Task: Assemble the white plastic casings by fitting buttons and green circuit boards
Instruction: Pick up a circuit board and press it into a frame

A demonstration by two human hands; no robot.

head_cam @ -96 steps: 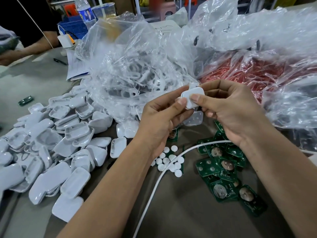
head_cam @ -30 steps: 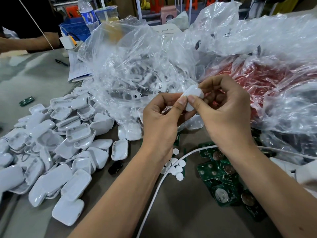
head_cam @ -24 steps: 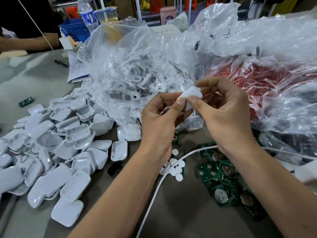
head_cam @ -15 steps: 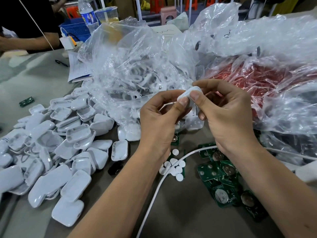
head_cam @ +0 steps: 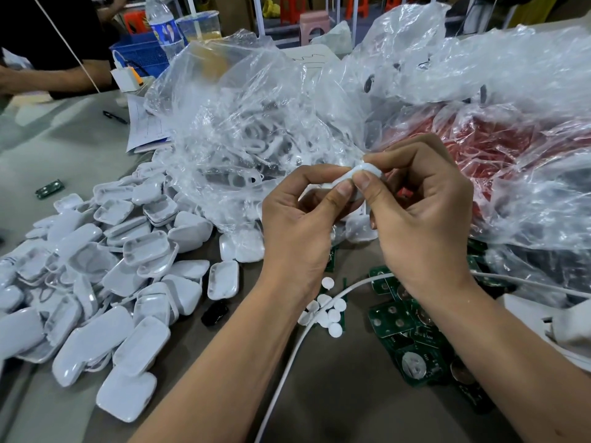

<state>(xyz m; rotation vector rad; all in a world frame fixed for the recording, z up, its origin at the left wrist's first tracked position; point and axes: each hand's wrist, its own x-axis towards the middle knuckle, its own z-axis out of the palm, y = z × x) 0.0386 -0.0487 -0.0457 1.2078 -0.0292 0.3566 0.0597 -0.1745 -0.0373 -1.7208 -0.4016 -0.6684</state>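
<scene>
step: pressing parts into white casing [head_cam: 359, 175] | left hand [head_cam: 297, 228] and right hand [head_cam: 419, 219] together, both pinching it | advice: squeeze evenly with thumbs, keep casing square | supply: buttons [head_cam: 329, 310], circuit boards [head_cam: 412, 346] below

Casing [head_cam: 367, 171] mostly behind fingertips of both hands (inside unseen); pile [head_cam: 19, 302] cut off at left edge.

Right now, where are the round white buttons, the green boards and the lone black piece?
white buttons [head_cam: 329, 310], head view: middle of cluster.
green boards [head_cam: 412, 359], head view: pile's centre.
black piece [head_cam: 215, 312], head view: its top.
</scene>
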